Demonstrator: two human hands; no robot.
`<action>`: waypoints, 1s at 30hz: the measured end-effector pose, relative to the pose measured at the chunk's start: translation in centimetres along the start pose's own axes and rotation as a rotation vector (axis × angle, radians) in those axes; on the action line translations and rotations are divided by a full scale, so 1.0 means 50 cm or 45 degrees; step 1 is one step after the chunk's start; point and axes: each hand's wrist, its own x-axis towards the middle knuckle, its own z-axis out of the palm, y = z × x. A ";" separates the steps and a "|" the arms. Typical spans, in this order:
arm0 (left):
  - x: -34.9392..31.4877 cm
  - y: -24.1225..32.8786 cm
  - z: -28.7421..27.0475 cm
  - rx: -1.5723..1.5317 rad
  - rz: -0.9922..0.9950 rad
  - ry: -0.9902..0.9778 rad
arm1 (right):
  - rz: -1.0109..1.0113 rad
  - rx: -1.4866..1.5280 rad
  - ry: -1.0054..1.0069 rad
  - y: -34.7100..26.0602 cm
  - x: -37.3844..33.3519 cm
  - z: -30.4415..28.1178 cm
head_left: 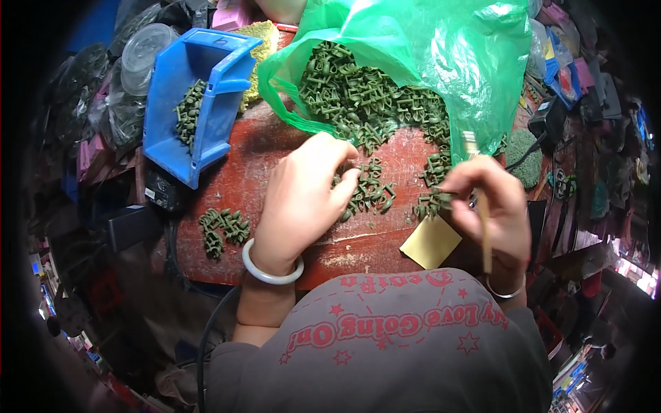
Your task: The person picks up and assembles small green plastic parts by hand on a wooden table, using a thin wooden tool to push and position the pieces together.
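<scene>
My left hand, a pale bangle at its wrist, is over the middle of the red board with its fingers curled. Thumb and forefinger bend toward a small heap of dark green moulded pieces; what they grip is hidden. On the right, my right hand is closed around a thin wooden-handled tool, slightly blurred. Its thumb and forefinger meet beside more green pieces, and one seems to be at the fingertips. A green plastic bag lies open at the back, spilling many such pieces.
A tilted blue plastic bin at the left holds some green pieces. Another small pile rests on the red board near its front left. A yellow square lies by my right hand. Bagged clutter crowds both sides.
</scene>
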 end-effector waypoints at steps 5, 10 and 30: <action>-0.006 0.023 0.012 0.220 -0.057 -0.078 | 0.247 -0.509 0.235 -0.007 -0.103 -0.117; -0.003 0.018 0.015 0.233 0.038 -0.086 | 0.330 -1.094 0.310 0.028 -0.134 -0.129; 0.008 0.025 0.048 0.080 0.055 -0.132 | -0.301 -0.614 0.076 0.064 0.045 0.100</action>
